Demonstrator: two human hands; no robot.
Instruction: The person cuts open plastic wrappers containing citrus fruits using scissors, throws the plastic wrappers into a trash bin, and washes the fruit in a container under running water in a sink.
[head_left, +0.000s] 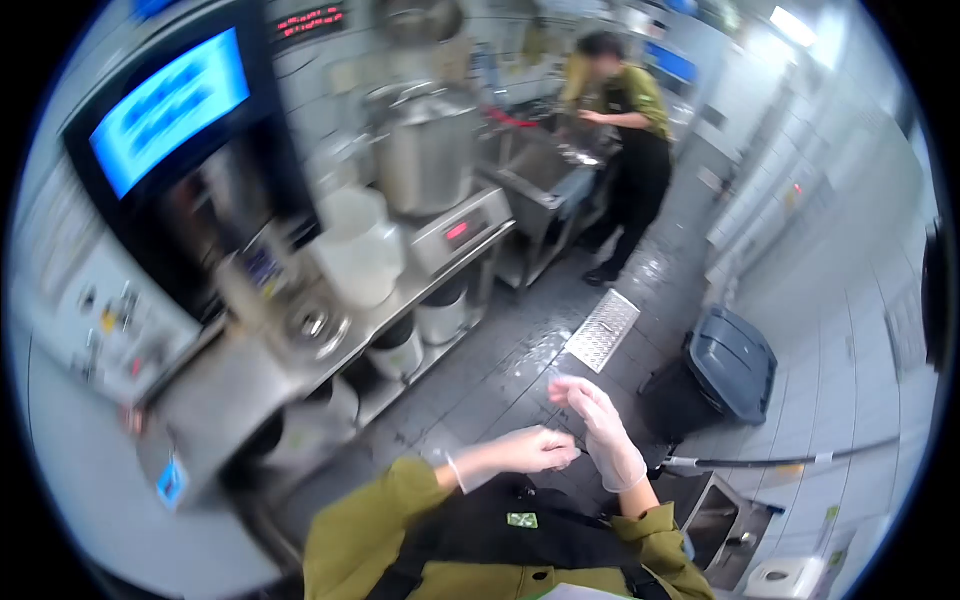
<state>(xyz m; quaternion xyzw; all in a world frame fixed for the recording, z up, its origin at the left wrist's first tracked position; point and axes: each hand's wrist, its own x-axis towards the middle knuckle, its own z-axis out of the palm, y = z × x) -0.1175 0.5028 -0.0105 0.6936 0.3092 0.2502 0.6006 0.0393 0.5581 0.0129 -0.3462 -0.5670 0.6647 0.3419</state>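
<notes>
My left hand reaches in from the left in front of my black apron. Its fingers are curled closed, and a clear glove edge shows at the wrist; whatever they may hold is hidden. My right hand, in a thin clear plastic glove, is raised just beside it. The right fingers stretch up and to the left, slightly bent, with no object visible in them. Both hands are held in the air above the floor, close together but apart. Motion blurs the finer details.
On the left, a steel counter carries a white plastic tub and a large steel pot. Beyond, a person works at a sink. A lidded grey bin and a small sink are on the right.
</notes>
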